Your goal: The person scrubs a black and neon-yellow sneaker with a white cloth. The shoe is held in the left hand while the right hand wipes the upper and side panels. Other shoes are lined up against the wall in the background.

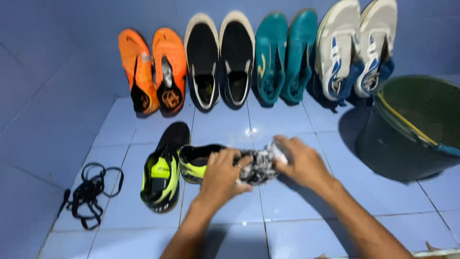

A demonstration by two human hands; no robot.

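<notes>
Both hands grasp a black-and-yellow shoe (pixel 225 165) on the tiled floor (pixel 297 211): left hand (pixel 221 176) mid-shoe, right hand (pixel 301 163) apparently clenched at its blurred toe.

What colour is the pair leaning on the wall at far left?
Orange pair, clearest in the head view.

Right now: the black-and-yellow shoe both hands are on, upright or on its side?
On its side: the shoe lies across the floor tiles, opening toward its upright mate, foam covering its toe.
</notes>
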